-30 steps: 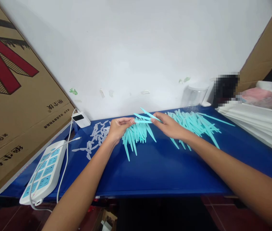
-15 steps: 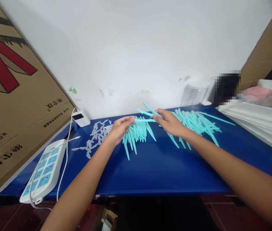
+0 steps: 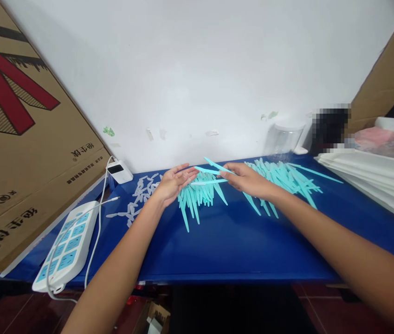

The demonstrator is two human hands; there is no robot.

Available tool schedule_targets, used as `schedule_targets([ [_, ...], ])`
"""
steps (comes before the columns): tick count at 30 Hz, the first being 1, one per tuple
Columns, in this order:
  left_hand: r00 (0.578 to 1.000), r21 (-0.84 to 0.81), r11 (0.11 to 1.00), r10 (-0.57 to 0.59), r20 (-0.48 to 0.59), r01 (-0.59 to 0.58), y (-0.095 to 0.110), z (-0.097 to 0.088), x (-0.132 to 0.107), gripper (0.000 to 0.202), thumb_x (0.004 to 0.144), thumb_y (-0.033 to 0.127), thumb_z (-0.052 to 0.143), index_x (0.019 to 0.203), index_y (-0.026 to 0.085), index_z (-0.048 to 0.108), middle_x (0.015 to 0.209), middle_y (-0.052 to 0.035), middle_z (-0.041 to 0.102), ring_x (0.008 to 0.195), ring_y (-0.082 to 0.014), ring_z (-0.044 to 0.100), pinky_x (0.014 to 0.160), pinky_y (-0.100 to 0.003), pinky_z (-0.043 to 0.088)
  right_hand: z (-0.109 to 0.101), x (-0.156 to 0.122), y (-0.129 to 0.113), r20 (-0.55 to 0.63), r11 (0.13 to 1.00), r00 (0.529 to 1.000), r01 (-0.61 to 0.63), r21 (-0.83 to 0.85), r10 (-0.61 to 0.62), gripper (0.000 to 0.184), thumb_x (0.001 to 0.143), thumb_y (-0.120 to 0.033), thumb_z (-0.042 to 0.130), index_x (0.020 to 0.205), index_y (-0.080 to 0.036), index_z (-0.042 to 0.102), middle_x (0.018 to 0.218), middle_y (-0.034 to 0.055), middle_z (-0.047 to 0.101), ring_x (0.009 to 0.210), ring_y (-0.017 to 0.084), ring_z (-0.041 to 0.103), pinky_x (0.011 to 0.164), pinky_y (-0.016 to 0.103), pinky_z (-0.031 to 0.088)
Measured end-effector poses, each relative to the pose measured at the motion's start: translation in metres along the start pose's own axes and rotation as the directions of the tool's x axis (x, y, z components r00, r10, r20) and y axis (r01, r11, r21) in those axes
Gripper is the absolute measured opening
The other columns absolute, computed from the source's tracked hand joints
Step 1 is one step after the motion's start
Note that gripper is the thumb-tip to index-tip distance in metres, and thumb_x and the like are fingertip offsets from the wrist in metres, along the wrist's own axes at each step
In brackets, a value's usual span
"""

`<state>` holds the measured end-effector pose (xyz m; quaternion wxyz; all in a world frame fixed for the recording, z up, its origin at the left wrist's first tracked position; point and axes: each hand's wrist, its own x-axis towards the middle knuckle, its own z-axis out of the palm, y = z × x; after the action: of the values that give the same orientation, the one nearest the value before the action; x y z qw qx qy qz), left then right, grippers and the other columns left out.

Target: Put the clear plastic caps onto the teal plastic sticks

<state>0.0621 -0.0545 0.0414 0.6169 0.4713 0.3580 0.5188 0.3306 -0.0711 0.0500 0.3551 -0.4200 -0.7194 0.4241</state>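
My right hand (image 3: 248,180) pinches a few teal plastic picks (image 3: 214,168) that fan out to the left above the blue table (image 3: 238,241). My left hand (image 3: 174,183) hovers with fingers stretched out and apart, just left of those picks and holding nothing. Below both hands lies a neat row of teal picks (image 3: 197,197). A looser heap of teal picks (image 3: 283,181) lies behind my right wrist. Small clear plastic caps (image 3: 137,197) are scattered left of my left hand.
A white power strip (image 3: 67,246) with its cable lies at the table's left edge, a white charger (image 3: 119,171) behind it. A large cardboard box (image 3: 19,139) leans at left. A clear jar (image 3: 282,139) and stacked white sheets (image 3: 374,178) stand at right.
My left hand has let go of the pick ends and spread its fingers. My right hand keeps its picks and has barely moved.
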Motion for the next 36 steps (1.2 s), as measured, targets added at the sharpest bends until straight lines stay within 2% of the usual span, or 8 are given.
schedule_targets([
  [3, 0.999, 0.132, 0.991, 0.025, -0.030, -0.021, -0.001, 0.000, -0.002, 0.058, 0.080, 0.018, 0.087, 0.130, 0.013, 0.058, 0.132, -0.0206, 0.072, 0.112, -0.0262, 0.075, 0.101, -0.038, 0.058, -0.005, 0.001, 0.001, -0.002, 1.000, 1.000, 0.011, 0.025, -0.011, 0.038, 0.096, -0.059, 0.058, 0.093, -0.021, 0.060, 0.064, -0.0057, 0.042, 0.053, 0.011, 0.034, 0.049, 0.026, 0.027],
  [8, 0.995, 0.214, 0.976, 0.051, -0.086, -0.032, -0.003, -0.002, 0.001, 0.059, 0.073, 0.031, 0.093, 0.122, 0.010, 0.067, 0.108, -0.0183, 0.080, 0.091, -0.0207, 0.077, 0.087, -0.034, 0.062, -0.012, 0.001, 0.003, 0.000, 0.999, 1.000, -0.002, 0.047, 0.002, 0.042, 0.094, -0.062, 0.060, 0.095, -0.021, 0.061, 0.063, -0.0058, 0.041, 0.053, 0.011, 0.034, 0.049, 0.026, 0.026],
  [11, 0.996, 0.268, 0.961, 0.079, -0.051, -0.062, -0.004, -0.004, 0.002, 0.053, 0.075, 0.038, 0.091, 0.116, 0.010, 0.074, 0.111, -0.0168, 0.079, 0.085, -0.0166, 0.074, 0.081, -0.031, 0.062, -0.013, 0.001, 0.003, 0.005, 0.997, 1.000, -0.002, 0.074, 0.001, 0.041, 0.094, -0.062, 0.061, 0.095, -0.021, 0.062, 0.063, -0.0061, 0.039, 0.052, 0.011, 0.033, 0.048, 0.026, 0.024],
  [19, 0.986, 0.473, 0.866, 0.164, 0.037, -0.162, -0.006, -0.006, 0.002, 0.059, 0.083, 0.049, 0.080, 0.131, 0.016, 0.075, 0.102, -0.0088, 0.076, 0.077, -0.0149, 0.064, 0.064, -0.029, 0.058, -0.015, 0.000, 0.000, -0.007, 1.000, 1.000, 0.015, -0.018, -0.015, 0.038, 0.095, -0.059, 0.060, 0.091, -0.022, 0.063, 0.065, -0.0048, 0.043, 0.055, 0.012, 0.037, 0.052, 0.027, 0.030],
  [24, 0.977, 0.542, 0.816, 0.208, 0.054, -0.204, -0.003, -0.007, 0.002, 0.060, 0.083, 0.047, 0.081, 0.132, 0.013, 0.072, 0.102, -0.0131, 0.080, 0.088, -0.0210, 0.072, 0.070, -0.028, 0.053, -0.019, 0.000, 0.001, -0.021, 0.986, 0.995, 0.095, -0.139, -0.099, 0.039, 0.096, -0.057, 0.059, 0.090, -0.021, 0.070, 0.079, 0.0010, 0.059, 0.069, 0.016, 0.052, 0.066, 0.031, 0.040],
  [27, 0.977, 0.513, 0.833, 0.204, 0.060, -0.206, -0.001, -0.005, 0.001, 0.054, 0.079, 0.047, 0.085, 0.120, 0.014, 0.076, 0.101, -0.0147, 0.081, 0.097, -0.0243, 0.075, 0.080, -0.031, 0.054, -0.020, 0.001, 0.002, -0.029, 0.976, 0.990, 0.130, -0.175, -0.137, 0.037, 0.096, -0.055, 0.059, 0.090, -0.021, 0.073, 0.087, 0.0024, 0.066, 0.077, 0.018, 0.057, 0.073, 0.032, 0.043],
  [31, 0.976, 0.499, 0.845, 0.216, 0.016, -0.195, 0.000, -0.004, 0.001, 0.044, 0.071, 0.048, 0.091, 0.097, 0.014, 0.079, 0.094, -0.0137, 0.081, 0.092, -0.0244, 0.076, 0.084, -0.033, 0.055, -0.020, 0.001, 0.002, -0.031, 0.976, 0.991, 0.124, -0.178, -0.132, 0.038, 0.094, -0.056, 0.062, 0.090, -0.021, 0.075, 0.088, 0.0030, 0.068, 0.078, 0.020, 0.058, 0.071, 0.032, 0.043],
  [36, 0.967, 0.523, 0.825, 0.254, -0.002, -0.215, 0.001, -0.005, 0.002, 0.043, 0.071, 0.049, 0.091, 0.093, 0.014, 0.081, 0.094, -0.0129, 0.081, 0.089, -0.0227, 0.074, 0.083, -0.032, 0.056, -0.023, 0.002, 0.002, -0.066, 0.965, 0.983, 0.156, -0.211, -0.174, 0.037, 0.095, -0.054, 0.061, 0.090, -0.020, 0.077, 0.092, 0.0034, 0.073, 0.087, 0.022, 0.063, 0.085, 0.035, 0.044],
])
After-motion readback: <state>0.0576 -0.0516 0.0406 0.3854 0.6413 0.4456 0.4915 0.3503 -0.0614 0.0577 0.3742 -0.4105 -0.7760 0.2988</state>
